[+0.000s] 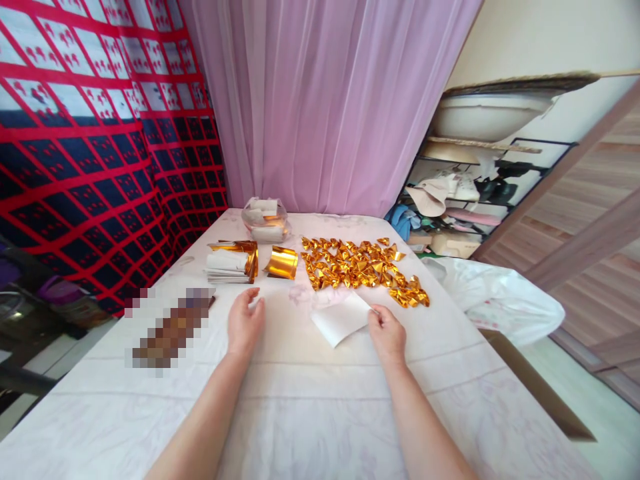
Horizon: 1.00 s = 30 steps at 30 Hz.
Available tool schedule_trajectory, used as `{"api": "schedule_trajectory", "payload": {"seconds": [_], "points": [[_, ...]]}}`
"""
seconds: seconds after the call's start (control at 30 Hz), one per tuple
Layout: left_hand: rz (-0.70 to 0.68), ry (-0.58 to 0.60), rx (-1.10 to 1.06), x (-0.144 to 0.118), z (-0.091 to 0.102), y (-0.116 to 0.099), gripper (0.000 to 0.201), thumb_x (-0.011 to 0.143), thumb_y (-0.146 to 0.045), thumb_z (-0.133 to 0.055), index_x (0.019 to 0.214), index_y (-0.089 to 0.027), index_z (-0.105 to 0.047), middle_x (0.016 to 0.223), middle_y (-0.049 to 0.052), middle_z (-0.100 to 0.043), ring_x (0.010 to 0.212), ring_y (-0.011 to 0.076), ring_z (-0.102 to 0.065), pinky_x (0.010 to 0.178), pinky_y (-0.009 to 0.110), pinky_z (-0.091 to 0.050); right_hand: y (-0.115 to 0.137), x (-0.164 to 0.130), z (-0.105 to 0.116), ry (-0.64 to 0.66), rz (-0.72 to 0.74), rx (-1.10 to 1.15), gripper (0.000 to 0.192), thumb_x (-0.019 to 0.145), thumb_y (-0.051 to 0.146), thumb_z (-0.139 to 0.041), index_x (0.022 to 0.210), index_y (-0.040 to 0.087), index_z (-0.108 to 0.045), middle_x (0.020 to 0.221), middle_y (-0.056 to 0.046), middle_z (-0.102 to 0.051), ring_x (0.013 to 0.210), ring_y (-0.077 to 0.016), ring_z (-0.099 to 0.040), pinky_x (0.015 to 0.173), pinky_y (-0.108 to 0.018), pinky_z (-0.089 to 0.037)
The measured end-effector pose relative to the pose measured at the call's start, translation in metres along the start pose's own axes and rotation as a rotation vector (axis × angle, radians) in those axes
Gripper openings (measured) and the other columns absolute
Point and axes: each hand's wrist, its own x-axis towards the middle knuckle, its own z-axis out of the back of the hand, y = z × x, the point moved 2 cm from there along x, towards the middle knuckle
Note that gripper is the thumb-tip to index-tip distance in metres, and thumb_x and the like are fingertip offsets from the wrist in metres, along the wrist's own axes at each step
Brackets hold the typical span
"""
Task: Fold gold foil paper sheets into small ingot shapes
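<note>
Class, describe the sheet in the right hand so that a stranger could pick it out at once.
On the cloth-covered table, find the spread of folded gold pieces. Just on the person's side of it, the right hand grips the sheet by one edge. Its plain white face sets it apart from the shiny gold, and it is away from the stack at left.

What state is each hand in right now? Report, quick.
Left hand: open, slightly curled, nothing visible held.
Right hand: closed, pinching a flat, white, four-cornered paper sheet by its right side.
</note>
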Motion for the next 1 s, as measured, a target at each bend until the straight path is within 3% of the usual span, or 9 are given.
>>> {"api": "schedule_trajectory", "payload": {"seconds": [0.07, 0.1, 0.2, 0.3, 0.37, 0.6, 0.8, 1.0], "points": [[-0.023, -0.049, 0.172, 0.003, 0.041, -0.001, 0.033, 0.073, -0.03, -0.061, 0.105, -0.022, -0.066, 0.126, 0.015, -0.059, 0.129, 0.0371, -0.04, 0.111, 0.056, -0.02, 0.0, 0.0, 0.0, 0.023, 0.009, -0.017, 0.033, 0.081, 0.036, -0.048, 0.094, 0.021, -0.074, 0.069, -0.003, -0.069, 0.067, -0.0194, -0.06, 0.061, -0.025, -0.039], [-0.052, -0.072, 0.455, 0.005, 0.06, -0.001, 0.038, 0.078, -0.034, -0.057, 0.113, -0.022, -0.063, 0.136, 0.016, -0.053, 0.134, 0.0381, -0.035, 0.111, 0.059, -0.016, 0.0, 0.0, -0.001, 0.035, 0.013, -0.032, 0.032, 0.081, 0.036, -0.049, 0.094, 0.021, -0.074, 0.069, -0.003, -0.07, 0.067, -0.0192, -0.059, 0.061, -0.025, -0.038], [-0.027, -0.068, 0.997, 0.01, 0.106, 0.005, 0.054, 0.084, -0.048, -0.049, 0.126, -0.013, -0.056, 0.142, 0.026, -0.045, 0.135, 0.0425, -0.031, 0.105, 0.066, -0.018, 0.001, -0.002, -0.003, 0.054, 0.027, -0.07, 0.031, 0.082, 0.034, -0.05, 0.097, 0.021, -0.074, 0.072, -0.004, -0.07, 0.066, -0.0188, -0.058, 0.06, -0.025, -0.036], [0.095, -0.009, 1.126, 0.015, 0.129, 0.015, 0.063, 0.085, -0.059, -0.042, 0.125, -0.011, -0.055, 0.132, 0.028, -0.053, 0.124, 0.045, -0.044, 0.101, 0.067, -0.023, 0.001, -0.002, -0.004, 0.064, 0.046, -0.086, 0.031, 0.084, 0.033, -0.05, 0.098, 0.021, -0.074, 0.073, -0.004, -0.07, 0.067, -0.0187, -0.058, 0.06, -0.025, -0.035], [0.137, 0.018, 1.151, 0.017, 0.134, 0.02, 0.065, 0.085, -0.062, -0.039, 0.125, -0.012, -0.055, 0.128, 0.027, -0.056, 0.119, 0.045, -0.049, 0.1, 0.066, -0.025, 0.001, -0.002, -0.005, 0.069, 0.056, -0.091, 0.03, 0.084, 0.033, -0.05, 0.097, 0.022, -0.074, 0.073, -0.004, -0.07, 0.066, -0.0183, -0.057, 0.059, -0.025, -0.035], [0.086, 0.017, 1.173, 0.021, 0.136, 0.023, 0.07, 0.083, -0.062, -0.044, 0.132, -0.013, -0.051, 0.127, 0.025, -0.057, 0.116, 0.0434, -0.051, 0.092, 0.052, -0.039, 0.001, -0.003, -0.004, 0.079, 0.063, -0.12, 0.028, 0.084, 0.033, -0.051, 0.096, 0.022, -0.074, 0.073, -0.004, -0.071, 0.064, -0.0173, -0.056, 0.059, -0.025, -0.034], [0.046, 0.056, 1.151, 0.025, 0.134, 0.025, 0.074, 0.082, -0.059, -0.044, 0.138, -0.011, -0.046, 0.133, 0.023, -0.054, 0.119, 0.0424, -0.05, 0.094, 0.052, -0.039, -0.001, -0.003, -0.006, 0.076, 0.094, -0.133, 0.03, 0.084, 0.034, -0.05, 0.097, 0.021, -0.074, 0.076, -0.005, -0.072, 0.067, -0.019, -0.058, 0.06, -0.026, -0.035], [0.012, -0.033, 1.071, 0.027, 0.136, 0.023, 0.077, 0.078, -0.054, -0.052, 0.138, -0.007, -0.046, 0.125, 0.027, -0.058, 0.115, 0.0441, -0.053, 0.094, 0.052, -0.041, -0.003, -0.003, -0.007, 0.056, 0.103, -0.132, 0.029, 0.083, 0.034, -0.05, 0.094, 0.023, -0.075, 0.074, -0.004, -0.071, 0.067, -0.0186, -0.058, 0.059, -0.026, -0.035]]}}
